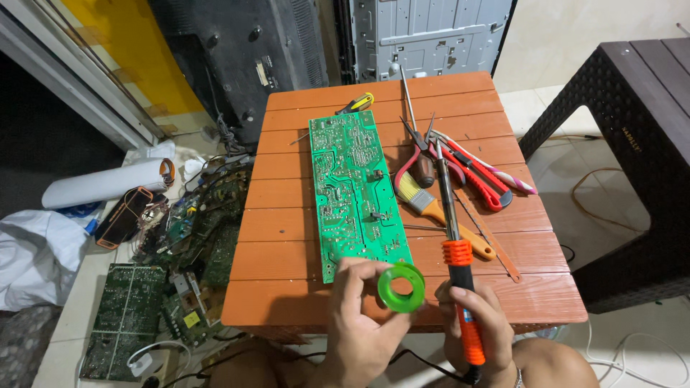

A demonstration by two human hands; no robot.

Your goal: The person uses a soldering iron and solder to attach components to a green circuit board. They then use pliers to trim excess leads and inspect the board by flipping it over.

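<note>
— While we watched from above, what did the left hand [359, 323] have?

— We saw it grasping a green ring-shaped spool [401, 287], pinched between thumb and fingers at the near edge of the orange slatted table [287, 287]. The spool stood just off the near end of the green circuit board [356, 190].

— And the right hand [474, 323]?

— We found it clenched around the orange handle of a soldering iron [454, 244], close beside the spool at the same near edge. The iron's metal shaft pointed away from us, towards the middle of the table, and a dark cord ran off below the handle.

— Where did the board lie?

— We noted it lengthwise down the table's centre, solder side up, reaching from near the far edge almost to the near one.

— What lay around the iron?

— We counted a paintbrush [438, 210] with an orange handle crossing under the shaft, red-handled pliers [431, 154] just beyond, a red utility knife [478, 176] to the right, and a yellow-handled tool [357, 103] at the board's far end.

— Off the table?

— We saw more circuit boards [126, 316] heaped on the floor past the left edge, a white roll [108, 183] beyond them, and a dark wicker table [632, 144] well apart past the right edge.
</note>
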